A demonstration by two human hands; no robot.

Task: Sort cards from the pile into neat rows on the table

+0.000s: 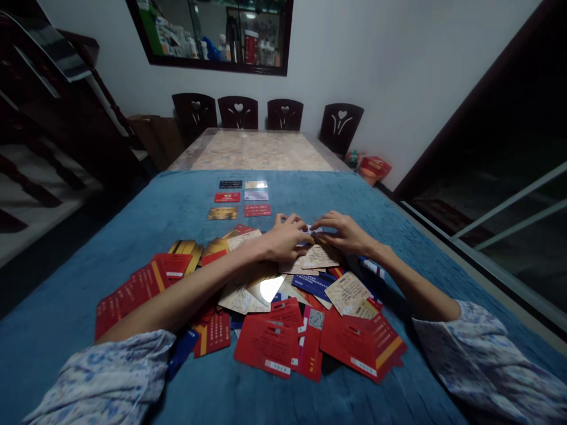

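Left hand (286,239) and right hand (344,233) pinch one pale card (309,234) atop the red-gold plastic card heap (266,336). The six-card grid (243,199) lies apart, seemingly sorted.

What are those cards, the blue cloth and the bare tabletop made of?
Cards: likely plastic or coated card; one throws back a bright glare and they lie stiff and flat.
Cloth: soft matte fabric, perhaps towelling, with a ribbed, fuzzy surface.
Tabletop: looks like polished stone or a marble-patterned laminate, mottled beige with a sheen.
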